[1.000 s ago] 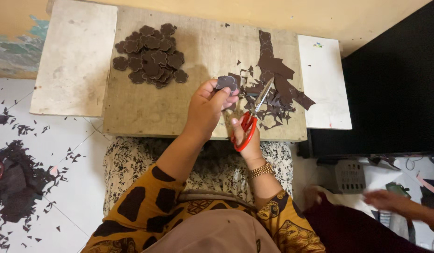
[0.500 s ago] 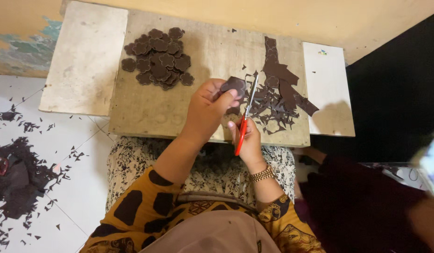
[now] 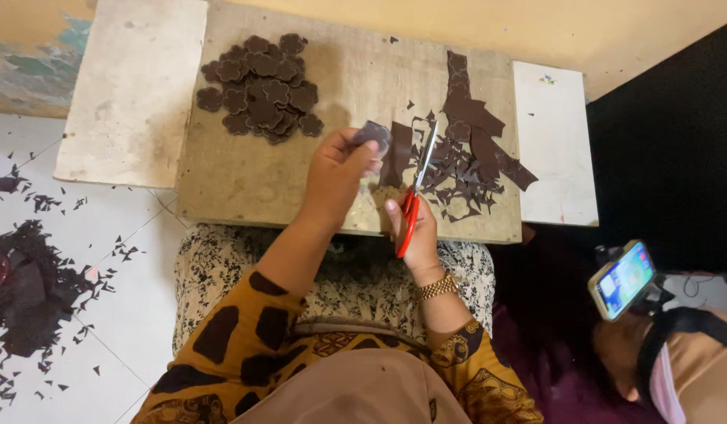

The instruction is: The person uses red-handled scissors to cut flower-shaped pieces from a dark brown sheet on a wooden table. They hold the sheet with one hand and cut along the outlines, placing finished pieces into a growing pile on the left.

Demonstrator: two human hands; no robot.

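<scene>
Your left hand (image 3: 336,169) fingers pinch the dark cut piece (image 3: 373,135) just left of the red-handled scissors (image 3: 414,196) | right hand (image 3: 414,232) fingers curled through the scissor loops | piece looks thin, light, floppy: grip near its edge | flower pile (image 3: 261,86) farther left on worktop (image 3: 245,177).

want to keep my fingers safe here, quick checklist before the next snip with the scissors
1. Right hand in the red handles of the scissors: ok.
2. Left hand pinching the small dark piece at the fingertips: ok.
3. Left fingertips apart from the blades: cannot tell, they sit close beside the blades.
4. Blades meeting the piece: cannot tell, the dark strip lies between them in this view.
5. Pile of cut flower shapes lying away from the blades on the wooden board: ok.
6. Board near the scissors free of litter: not ok, dark scraps lie right of the blades.
</scene>
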